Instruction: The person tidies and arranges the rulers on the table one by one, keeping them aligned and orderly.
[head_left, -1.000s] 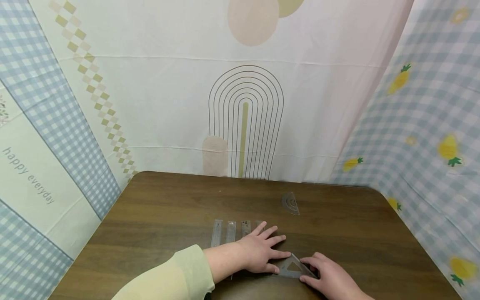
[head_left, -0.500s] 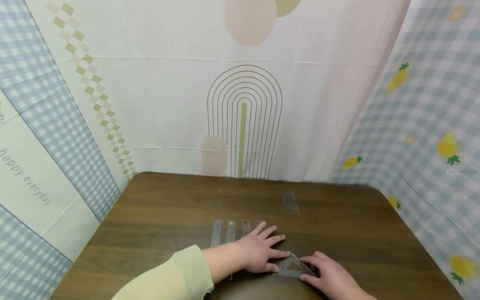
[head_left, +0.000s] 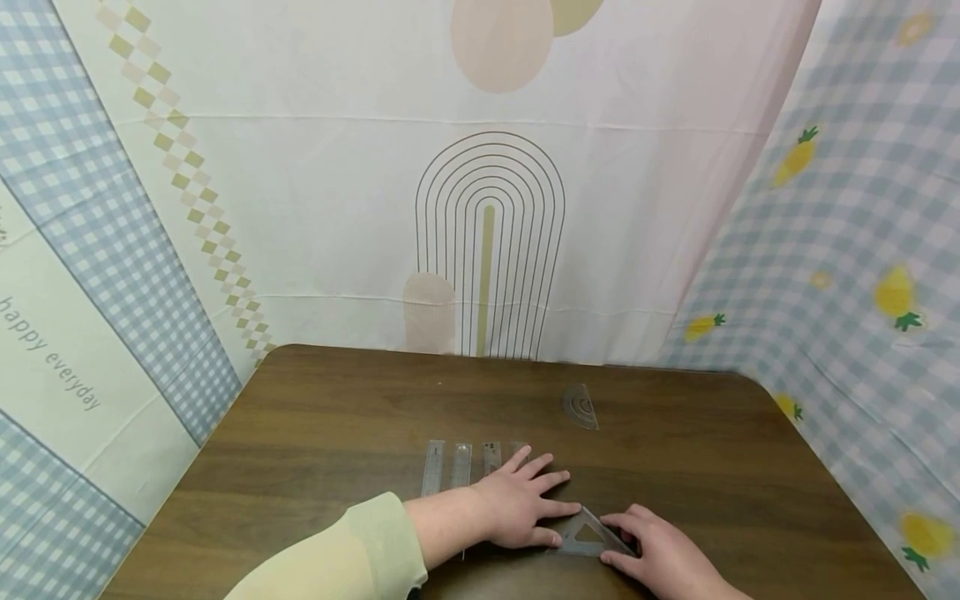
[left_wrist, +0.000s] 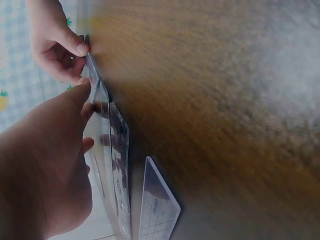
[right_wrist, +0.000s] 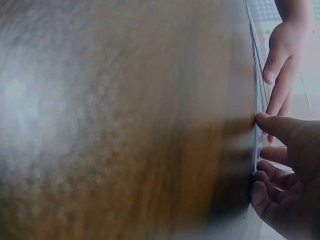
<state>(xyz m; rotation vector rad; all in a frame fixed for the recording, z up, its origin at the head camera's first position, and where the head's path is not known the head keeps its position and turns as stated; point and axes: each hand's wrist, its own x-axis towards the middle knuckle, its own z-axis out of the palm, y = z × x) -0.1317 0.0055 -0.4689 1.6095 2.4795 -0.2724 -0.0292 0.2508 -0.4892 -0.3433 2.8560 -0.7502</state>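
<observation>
A clear triangular set square lies flat on the brown table near its front. My right hand holds it by its right corner, thumb on the lower edge and fingers on the sloping one. Spread wide, my left hand rests palm down to the left, its thumb and index fingertips at the set square's left side. Beneath that hand and forearm run several clear rulers, their far ends showing, such as the leftmost ruler. In the left wrist view, a ruler lies on the wood beside the left palm.
Farther back on the table lies a clear protractor. A white patterned cloth hangs behind the table's back edge. Checked cloth with pineapples hangs along the right side, and blue checked cloth along the left.
The left thumb tip has edged slightly right at the set square's left corner. Otherwise both hands, the rulers and the protractor stay where they were.
</observation>
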